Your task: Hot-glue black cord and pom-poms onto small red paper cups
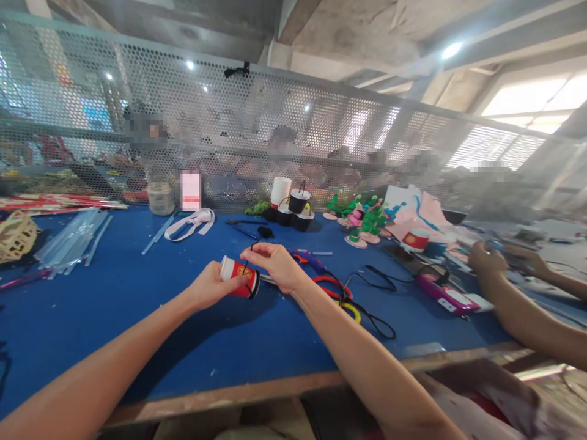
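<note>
My left hand (pixel 214 286) is closed around a small red paper cup (pixel 235 271) with a white end and a dark rim, tilted on its side above the blue table. My right hand (pixel 270 260) pinches a thin black strip (pixel 246 261) that runs down over the cup's side. Just right of my hands lie scissors with red handles (pixel 337 282), partly behind my right forearm. A yellow-handled tool (pixel 352 310) and a looped black cord (pixel 383 330) are close by. Beyond my hands, a small black piece (pixel 265 232) rests on the table.
Black handled cups (pixel 300 200) stand stacked by the mesh screen (pixel 257 122), with green figures (pixel 369 223) to their right. Glue sticks (pixel 76 241) and a jar (pixel 160 198) are at left. A purple power strip (pixel 443 293) lies near another person's hands (pixel 488 260).
</note>
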### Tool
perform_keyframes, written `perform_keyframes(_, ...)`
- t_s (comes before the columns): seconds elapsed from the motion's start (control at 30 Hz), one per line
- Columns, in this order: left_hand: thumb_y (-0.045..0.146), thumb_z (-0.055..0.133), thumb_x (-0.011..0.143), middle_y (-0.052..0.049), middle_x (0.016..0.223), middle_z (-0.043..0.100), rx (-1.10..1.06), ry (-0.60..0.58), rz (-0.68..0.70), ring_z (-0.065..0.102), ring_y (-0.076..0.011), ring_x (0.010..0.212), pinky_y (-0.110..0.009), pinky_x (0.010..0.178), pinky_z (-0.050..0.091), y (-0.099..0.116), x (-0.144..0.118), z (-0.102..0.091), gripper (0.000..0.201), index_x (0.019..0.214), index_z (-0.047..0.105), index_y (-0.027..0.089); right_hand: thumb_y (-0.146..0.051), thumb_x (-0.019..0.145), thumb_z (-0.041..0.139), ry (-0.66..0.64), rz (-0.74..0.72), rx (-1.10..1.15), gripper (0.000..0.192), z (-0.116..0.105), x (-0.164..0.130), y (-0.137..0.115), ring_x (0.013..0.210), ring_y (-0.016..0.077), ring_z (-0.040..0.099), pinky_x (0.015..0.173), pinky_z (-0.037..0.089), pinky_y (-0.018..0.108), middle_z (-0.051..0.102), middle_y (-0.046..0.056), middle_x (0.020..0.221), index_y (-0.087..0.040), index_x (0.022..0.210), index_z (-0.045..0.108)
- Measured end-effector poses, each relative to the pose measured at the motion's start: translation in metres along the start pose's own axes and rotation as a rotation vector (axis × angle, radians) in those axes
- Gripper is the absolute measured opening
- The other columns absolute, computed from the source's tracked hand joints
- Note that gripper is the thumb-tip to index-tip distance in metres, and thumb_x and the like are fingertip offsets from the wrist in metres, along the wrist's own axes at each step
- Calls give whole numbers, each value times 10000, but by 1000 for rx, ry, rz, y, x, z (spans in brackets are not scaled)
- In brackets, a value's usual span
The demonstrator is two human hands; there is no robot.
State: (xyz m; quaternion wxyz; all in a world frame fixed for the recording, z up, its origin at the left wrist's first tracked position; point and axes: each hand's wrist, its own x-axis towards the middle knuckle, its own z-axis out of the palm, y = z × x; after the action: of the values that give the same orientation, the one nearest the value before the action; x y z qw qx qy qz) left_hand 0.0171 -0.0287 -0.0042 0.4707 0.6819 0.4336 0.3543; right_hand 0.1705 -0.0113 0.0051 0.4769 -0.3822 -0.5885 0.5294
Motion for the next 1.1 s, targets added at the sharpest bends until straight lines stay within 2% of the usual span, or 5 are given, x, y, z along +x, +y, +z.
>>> perform_keyframes(0.2, 393, 671, 588, 20, 490, 556, -182, 20, -113, 451, -80, 452, -204, 471, 331, -3, 2, -1, 290, 585, 594, 113, -384, 669, 583, 68, -164, -97, 230, -5, -2, -3, 613, 97, 486, 658, 382, 255, 565, -15, 623, -165, 621, 533)
perform_keyframes(0.43, 356, 701, 571, 8, 500, 599, -255, 50, -189, 504, -97, 453, -220, 493, 377, -2, 3, -1, 253, 595, 619, 118, -403, 688, 556, 115, -240, -148, 246, -16, 1, -3, 587, 102, 481, 638, 389, 260, 543, -11, 596, -176, 610, 502)
perform_keyframes(0.6, 348, 689, 578, 13, 479, 577, -180, 39, -174, 477, -90, 447, -211, 473, 347, 2, 1, 1, 249, 569, 600, 115, -401, 693, 547, 133, -241, -204, 244, -18, 3, 1, 577, 107, 484, 626, 394, 262, 543, -8, 586, -179, 607, 500)
perform_keyframes(0.8, 349, 667, 594, 22, 479, 541, -114, -41, -116, 424, -74, 456, -203, 462, 320, 1, -2, 2, 247, 568, 601, 112, -397, 705, 534, 153, -240, -262, 244, -17, 5, 5, 576, 116, 505, 615, 402, 263, 553, -4, 578, -180, 601, 494)
perform_keyframes(1.1, 381, 683, 543, 15, 474, 541, -110, 19, -86, 407, -70, 439, -189, 424, 325, 11, -7, 5, 277, 561, 615, 113, -381, 720, 519, 172, -216, -337, 240, -20, 9, 10, 585, 125, 521, 614, 399, 264, 563, 6, 586, -179, 592, 501)
